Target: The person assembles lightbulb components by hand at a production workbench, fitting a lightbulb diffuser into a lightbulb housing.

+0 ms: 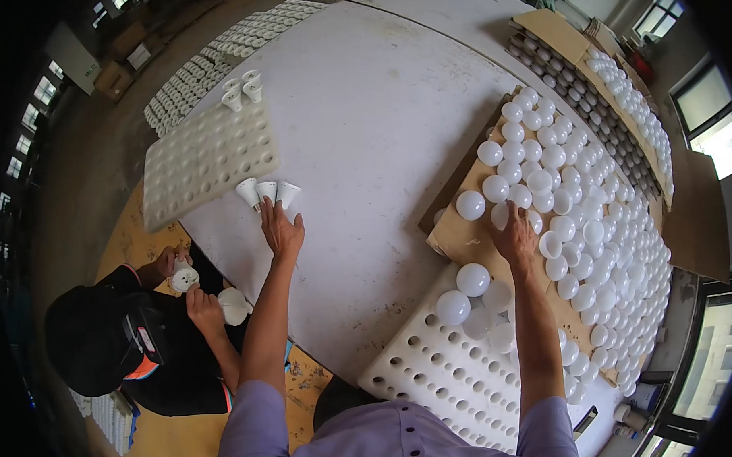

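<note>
My left hand (282, 235) reaches over the table with its fingers stretched out and thumb apart. Its fingertips are at the narrow ends of three white cone-shaped bulb bases (266, 189), which lie side by side. My right hand (518, 238) is at the near-left part of a large cluster of white globe bulb covers (553, 157). Its fingers curl round one bulb cover (500, 216), partly hidden by the hand. Other covers touch or surround that hand.
A pale foam tray with round hollows (210, 157) lies at left, several bases beyond it. The covers rest on cardboard (467, 239); another holed foam tray (423, 363) is near me. A person in a black cap (84, 343) sits left, handling a white lamp part (184, 277).
</note>
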`<control>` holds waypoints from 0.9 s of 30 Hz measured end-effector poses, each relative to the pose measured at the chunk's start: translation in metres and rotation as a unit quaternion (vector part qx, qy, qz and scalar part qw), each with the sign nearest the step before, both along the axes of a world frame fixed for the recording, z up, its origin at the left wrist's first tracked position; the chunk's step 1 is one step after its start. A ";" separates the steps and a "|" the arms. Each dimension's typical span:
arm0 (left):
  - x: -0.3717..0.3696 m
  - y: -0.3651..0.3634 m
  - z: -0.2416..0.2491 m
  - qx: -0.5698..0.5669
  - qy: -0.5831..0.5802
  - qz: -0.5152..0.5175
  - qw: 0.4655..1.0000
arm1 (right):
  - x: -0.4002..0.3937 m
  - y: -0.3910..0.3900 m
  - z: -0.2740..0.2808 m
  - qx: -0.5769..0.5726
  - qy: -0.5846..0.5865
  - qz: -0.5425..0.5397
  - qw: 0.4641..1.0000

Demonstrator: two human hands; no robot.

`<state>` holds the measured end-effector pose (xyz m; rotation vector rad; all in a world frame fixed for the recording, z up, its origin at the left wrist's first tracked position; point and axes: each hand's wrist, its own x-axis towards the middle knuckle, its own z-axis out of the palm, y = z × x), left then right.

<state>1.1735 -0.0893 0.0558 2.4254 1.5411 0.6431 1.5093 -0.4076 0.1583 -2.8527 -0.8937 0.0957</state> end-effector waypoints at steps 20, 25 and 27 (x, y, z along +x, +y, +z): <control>0.025 -0.089 -0.038 -0.120 -0.038 -0.216 0.968 | -0.184 -0.147 0.147 0.647 0.583 0.144 0.469; 0.000 -0.212 0.054 -0.669 -0.383 -0.236 0.592 | -0.201 -0.178 0.107 0.626 0.474 0.097 0.612; -0.010 -0.249 0.091 -0.736 -0.380 -0.287 0.482 | -0.210 -0.188 0.087 0.529 0.410 0.063 0.741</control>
